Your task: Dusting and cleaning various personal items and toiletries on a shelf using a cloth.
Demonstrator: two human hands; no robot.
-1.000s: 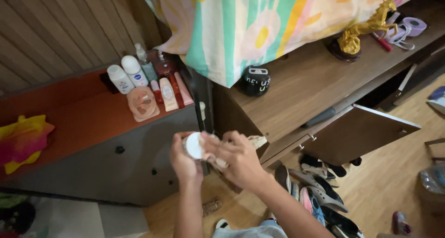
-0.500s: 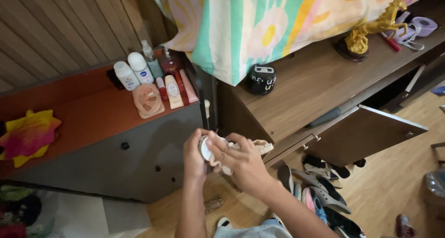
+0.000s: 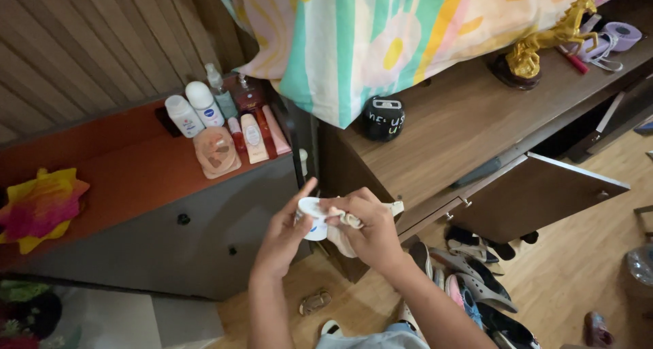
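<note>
I hold a small white jar (image 3: 311,220) in front of me, up over the wooden floor (image 3: 585,281). My left hand (image 3: 286,237) wraps its grip around the jar from the side, with the thumb pointing up. My right hand (image 3: 367,230) closes its grip on a pale cloth (image 3: 338,239) and presses it on the jar. A bit of the cloth hangs down under my fingers.

Below my hands, many shoes (image 3: 476,288) lie on the floor beside a cupboard door (image 3: 537,189) that stands open.

A little farther, on my left, is a grey cabinet (image 3: 156,240) with a red-brown tabletop (image 3: 122,172). A pink and yellow cloth (image 3: 37,209) lies on it. At its back stand white bottles (image 3: 194,111) and some tubes (image 3: 255,135).

On my right is a brown wooden tabletop (image 3: 462,124). A small black box (image 3: 382,118) sits on it, under a big flowery sheet (image 3: 381,29). Far back stands a gold horse (image 3: 544,43), near a roll of purple tape (image 3: 622,35).
</note>
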